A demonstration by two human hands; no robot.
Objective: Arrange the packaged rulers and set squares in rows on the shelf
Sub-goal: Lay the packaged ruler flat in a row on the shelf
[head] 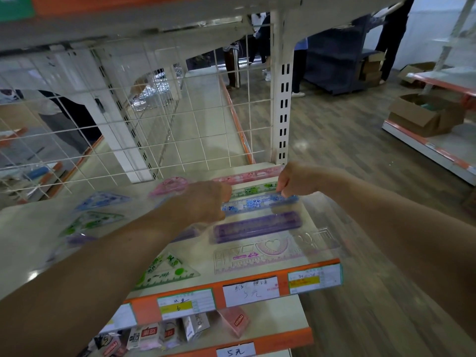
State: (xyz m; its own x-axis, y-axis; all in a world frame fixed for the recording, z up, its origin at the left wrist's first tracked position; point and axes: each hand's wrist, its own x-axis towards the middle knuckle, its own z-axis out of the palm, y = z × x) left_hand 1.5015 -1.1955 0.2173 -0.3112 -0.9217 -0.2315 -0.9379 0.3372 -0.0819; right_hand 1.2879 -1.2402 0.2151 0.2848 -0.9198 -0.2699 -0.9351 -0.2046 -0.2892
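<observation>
A blue packaged ruler lies crosswise on the white shelf. My left hand grips its left end and my right hand pinches its right end. Behind it lie a green ruler and a pink ruler. In front of it lie a purple ruler and a clear stencil ruler. To the left sit set squares: pink, blue, green, and a green one near the front edge.
A white wire grid backs the shelf beside a slotted upright post. Orange price strips line the front edge. Small boxed goods fill the shelf below. People stand beyond, and a cardboard box sits on a right-hand shelf.
</observation>
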